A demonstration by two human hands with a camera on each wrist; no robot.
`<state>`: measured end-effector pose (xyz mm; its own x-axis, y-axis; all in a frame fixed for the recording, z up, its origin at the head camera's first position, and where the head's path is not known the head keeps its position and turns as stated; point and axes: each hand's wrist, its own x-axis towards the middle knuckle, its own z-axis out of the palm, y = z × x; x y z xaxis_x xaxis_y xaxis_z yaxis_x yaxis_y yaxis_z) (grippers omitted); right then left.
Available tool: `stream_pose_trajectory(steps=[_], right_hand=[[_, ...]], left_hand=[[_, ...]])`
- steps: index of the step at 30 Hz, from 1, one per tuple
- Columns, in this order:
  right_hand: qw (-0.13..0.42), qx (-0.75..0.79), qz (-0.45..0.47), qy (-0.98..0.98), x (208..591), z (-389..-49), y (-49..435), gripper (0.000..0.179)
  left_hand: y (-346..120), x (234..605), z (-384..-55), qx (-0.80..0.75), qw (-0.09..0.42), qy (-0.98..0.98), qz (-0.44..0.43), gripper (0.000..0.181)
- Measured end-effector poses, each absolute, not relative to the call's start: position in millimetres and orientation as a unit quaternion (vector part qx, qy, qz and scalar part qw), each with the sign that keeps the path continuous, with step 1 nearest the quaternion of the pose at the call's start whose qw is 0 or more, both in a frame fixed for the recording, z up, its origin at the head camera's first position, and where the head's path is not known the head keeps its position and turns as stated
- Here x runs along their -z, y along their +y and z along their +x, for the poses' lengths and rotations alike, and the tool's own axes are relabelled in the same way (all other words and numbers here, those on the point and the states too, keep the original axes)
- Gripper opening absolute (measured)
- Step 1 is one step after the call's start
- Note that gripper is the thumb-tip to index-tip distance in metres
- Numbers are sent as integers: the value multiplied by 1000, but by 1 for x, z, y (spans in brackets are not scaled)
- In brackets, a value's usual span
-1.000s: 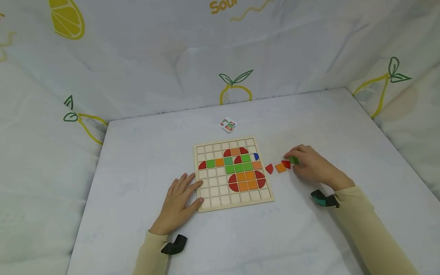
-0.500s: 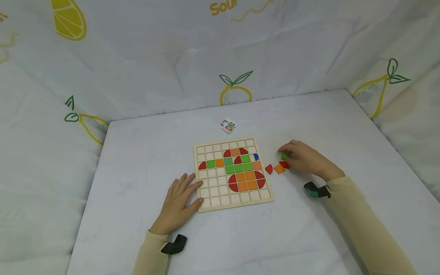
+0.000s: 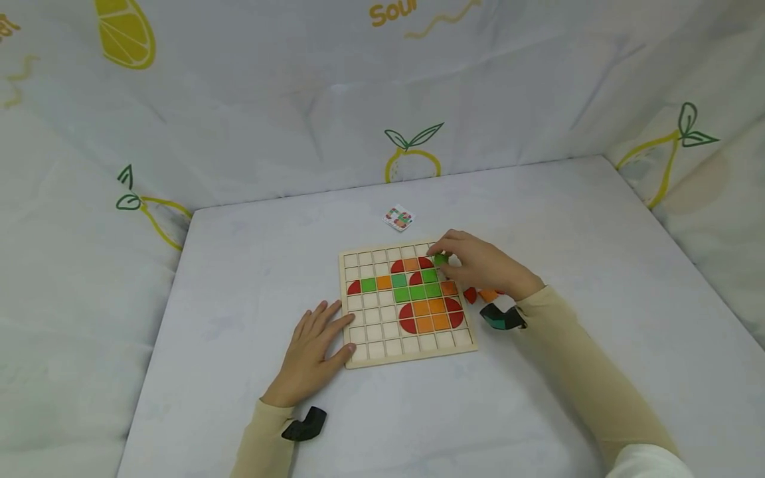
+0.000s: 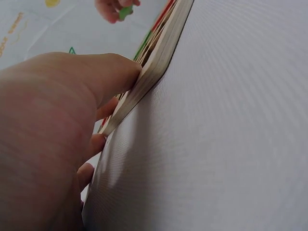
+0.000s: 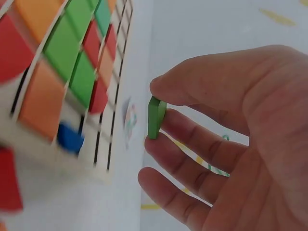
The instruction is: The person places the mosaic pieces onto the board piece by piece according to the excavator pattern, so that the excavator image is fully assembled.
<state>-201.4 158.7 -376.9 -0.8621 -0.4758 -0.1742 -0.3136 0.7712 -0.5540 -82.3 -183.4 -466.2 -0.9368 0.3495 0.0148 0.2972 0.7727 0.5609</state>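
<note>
My right hand [image 3: 481, 262] pinches a green tile [image 5: 155, 118] between thumb and fingertips, over the upper right part of the wooden grid board [image 3: 412, 360]. In the right wrist view the tile is seen edge-on, apart from the board. A small blue piece [image 5: 70, 137] sits in a cell near the board's right edge; the right hand covers it in the head view. Green, orange and red pieces fill several cells in the board's middle and right. My left hand [image 3: 306, 358] lies at the board's left edge with fingers spread, its thumb [image 4: 115, 72] touching the near corner.
To the right of the board lie a loose red quarter-circle piece [image 3: 470, 295] and an orange tile [image 3: 489, 295], partly hidden by the right wrist. A small printed pattern card [image 3: 398, 218] lies behind the board. A cloth wall [image 3: 269, 133] rises beyond the table.
My right hand has carried the green tile leftward from beside the loose pieces to over the board's upper right part. The left hand stays at the board's edge.
</note>
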Motion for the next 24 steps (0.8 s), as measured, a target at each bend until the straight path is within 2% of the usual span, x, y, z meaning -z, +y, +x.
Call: stream_pose_trajectory(steps=[11, 24], right_hand=[[126, 274, -315, 900, 374, -203, 101, 30], [160, 262, -358, 882, 381, -199, 56, 36]], left_hand=[[-184, 465, -83, -296, 44, 938, 174, 54], [-185, 465, -84, -297, 41, 936, 182, 53]])
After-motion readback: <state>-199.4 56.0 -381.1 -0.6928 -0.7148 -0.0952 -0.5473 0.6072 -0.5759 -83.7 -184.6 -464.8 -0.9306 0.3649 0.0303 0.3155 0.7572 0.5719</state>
